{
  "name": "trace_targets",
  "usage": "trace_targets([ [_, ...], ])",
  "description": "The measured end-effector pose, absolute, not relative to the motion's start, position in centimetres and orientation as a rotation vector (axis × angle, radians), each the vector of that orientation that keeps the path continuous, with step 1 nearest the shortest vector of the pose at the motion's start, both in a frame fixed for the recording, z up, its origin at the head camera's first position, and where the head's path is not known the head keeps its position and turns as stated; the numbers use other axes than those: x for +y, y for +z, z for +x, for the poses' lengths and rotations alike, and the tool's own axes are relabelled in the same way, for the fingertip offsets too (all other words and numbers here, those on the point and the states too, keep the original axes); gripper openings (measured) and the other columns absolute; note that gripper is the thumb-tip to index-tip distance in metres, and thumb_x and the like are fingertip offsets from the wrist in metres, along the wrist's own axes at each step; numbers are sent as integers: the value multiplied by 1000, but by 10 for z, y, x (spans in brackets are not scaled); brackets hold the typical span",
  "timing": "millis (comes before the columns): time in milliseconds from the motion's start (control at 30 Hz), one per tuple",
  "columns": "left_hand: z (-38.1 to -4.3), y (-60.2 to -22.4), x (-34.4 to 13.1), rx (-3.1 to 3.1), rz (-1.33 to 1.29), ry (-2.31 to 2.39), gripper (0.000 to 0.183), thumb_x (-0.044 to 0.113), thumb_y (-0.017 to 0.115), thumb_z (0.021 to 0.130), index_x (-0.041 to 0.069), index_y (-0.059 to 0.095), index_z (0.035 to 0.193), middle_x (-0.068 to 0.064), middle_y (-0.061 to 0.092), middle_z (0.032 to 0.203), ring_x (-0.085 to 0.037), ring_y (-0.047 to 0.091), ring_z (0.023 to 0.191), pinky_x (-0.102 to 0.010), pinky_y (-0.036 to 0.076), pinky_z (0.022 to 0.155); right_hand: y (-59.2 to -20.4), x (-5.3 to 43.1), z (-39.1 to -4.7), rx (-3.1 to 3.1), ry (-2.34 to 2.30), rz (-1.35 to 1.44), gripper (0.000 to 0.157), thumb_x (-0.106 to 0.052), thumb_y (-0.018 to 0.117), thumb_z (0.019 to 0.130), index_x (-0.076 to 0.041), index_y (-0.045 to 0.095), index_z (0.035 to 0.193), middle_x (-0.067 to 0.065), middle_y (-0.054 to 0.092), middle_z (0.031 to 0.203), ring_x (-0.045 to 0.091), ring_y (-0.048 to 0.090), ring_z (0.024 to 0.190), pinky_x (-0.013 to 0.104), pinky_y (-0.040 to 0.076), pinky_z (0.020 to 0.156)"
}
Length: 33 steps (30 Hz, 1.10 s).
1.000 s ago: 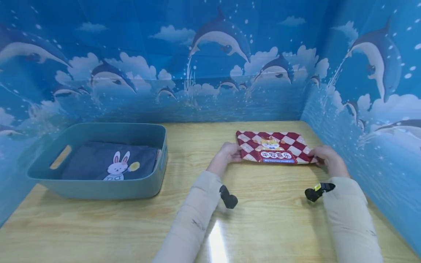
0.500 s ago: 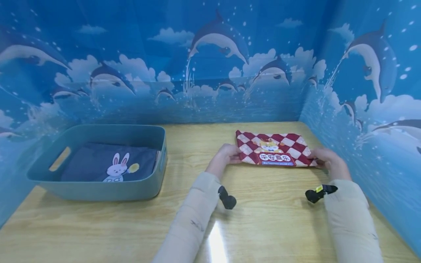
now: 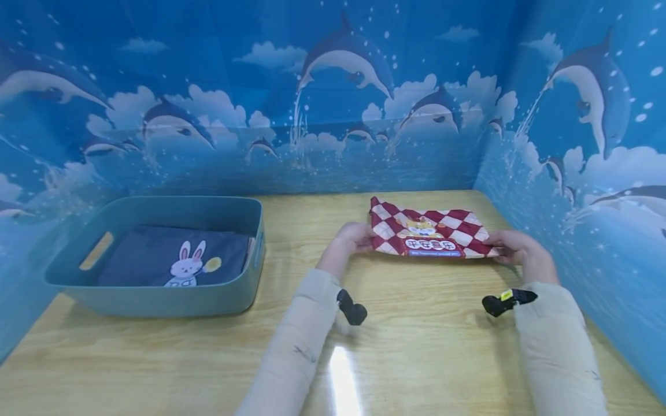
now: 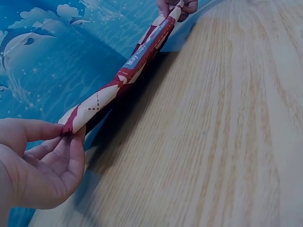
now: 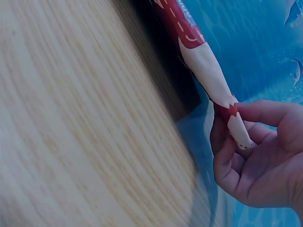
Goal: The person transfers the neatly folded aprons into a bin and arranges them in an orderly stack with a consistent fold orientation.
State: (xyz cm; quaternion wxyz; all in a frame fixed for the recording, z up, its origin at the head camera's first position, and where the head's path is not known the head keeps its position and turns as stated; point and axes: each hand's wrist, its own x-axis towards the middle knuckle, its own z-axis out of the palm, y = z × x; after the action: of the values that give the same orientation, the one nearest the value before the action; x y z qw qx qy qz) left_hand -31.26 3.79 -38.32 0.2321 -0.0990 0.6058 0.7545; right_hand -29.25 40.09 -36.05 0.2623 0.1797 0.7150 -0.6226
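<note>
A folded red-and-white checked cloth [image 3: 426,234] with a cartoon animal and Chinese lettering is held at the back right of the table. My left hand [image 3: 354,238] pinches its near left corner between thumb and fingers. At the opposite end, my right hand [image 3: 520,251] pinches the near right corner. In the left wrist view, the cloth's front edge [image 4: 135,64] stands above the wood with a dark shadow under it. The right wrist view has the pale folded end [image 5: 208,71] between thumb and curled fingers. The cloth's underside is mostly hidden.
A blue-grey plastic bin [image 3: 156,300] stands on the left of the wooden table [image 3: 416,346]. A folded dark cloth [image 3: 140,254] with a white rabbit lies inside it. Dolphin-print curtains [image 3: 234,156] line the back and right sides.
The checked cloth's left end has risen and shifted slightly left, along with my left hand. My right hand keeps its grip on the other corner. The bin stays where it was.
</note>
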Motion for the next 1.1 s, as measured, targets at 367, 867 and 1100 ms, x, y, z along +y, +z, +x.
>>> trace_targets([
  [367, -316, -379, 24, 1710, -289, 2026, 29, -9, 56, 82, -8, 60, 111, -16, 66, 93, -15, 59, 69, -23, 50, 63, -362, 394, -296, 1962, -1645, 436, 23, -18, 52, 93, -25, 62, 75, -11, 59, 75, 3, 53, 69, 19, 46, 65],
  [867, -320, -379, 15, 1752, -245, 1990, 29, -11, 54, 82, -10, 59, 111, -14, 64, 90, -18, 60, 75, -26, 53, 70, -362, 386, -294, 1970, -1681, 409, 19, -8, 53, 91, -24, 58, 83, -8, 61, 74, 3, 54, 65, 17, 47, 59],
  [1100, -322, -366, 2, 1898, -196, 1926, 27, -11, 55, 82, -12, 61, 108, -8, 58, 74, -13, 57, 64, -23, 53, 63, -356, 376, -299, 1958, -1706, 370, 19, -6, 52, 91, -21, 58, 81, -6, 62, 75, 5, 57, 67, 18, 49, 60],
])
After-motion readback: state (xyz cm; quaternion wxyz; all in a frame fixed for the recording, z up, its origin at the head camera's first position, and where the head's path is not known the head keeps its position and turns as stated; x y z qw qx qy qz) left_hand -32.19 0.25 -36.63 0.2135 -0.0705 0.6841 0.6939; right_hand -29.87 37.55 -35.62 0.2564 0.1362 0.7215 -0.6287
